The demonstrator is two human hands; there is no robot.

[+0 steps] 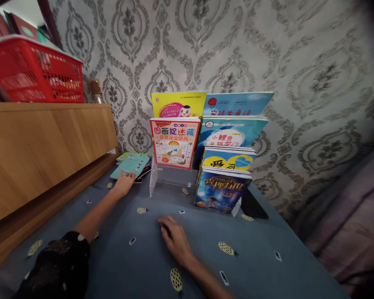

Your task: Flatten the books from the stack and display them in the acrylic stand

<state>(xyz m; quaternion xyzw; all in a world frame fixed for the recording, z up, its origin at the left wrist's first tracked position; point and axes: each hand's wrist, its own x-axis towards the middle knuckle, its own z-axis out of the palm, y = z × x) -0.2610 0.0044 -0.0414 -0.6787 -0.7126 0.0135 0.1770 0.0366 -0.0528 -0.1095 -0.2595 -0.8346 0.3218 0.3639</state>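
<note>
My left hand [124, 185] reaches to a small pile of books at the left, its fingers bent over the near edge of a teal booklet [132, 165] on top. Under the booklet lie a green book [123, 156] and some dark ones, partly hidden. My right hand [175, 240] rests on the cloth, fingers loosely curved and apart, holding nothing. Beyond it stands a clear acrylic stepped rack [171, 179]. Its left column has a red-bordered picture book [174, 143] before a yellow book [179, 101]. Its right column has a dark blue book [221, 191] in front of several others.
A blue cloth [156, 265] with pineapple prints covers the surface. A wooden cabinet [50, 141] borders the left, with a red plastic basket [34, 68] on top. A flat black object [254, 204] lies right of the rack. Patterned wallpaper [299, 74] rises behind.
</note>
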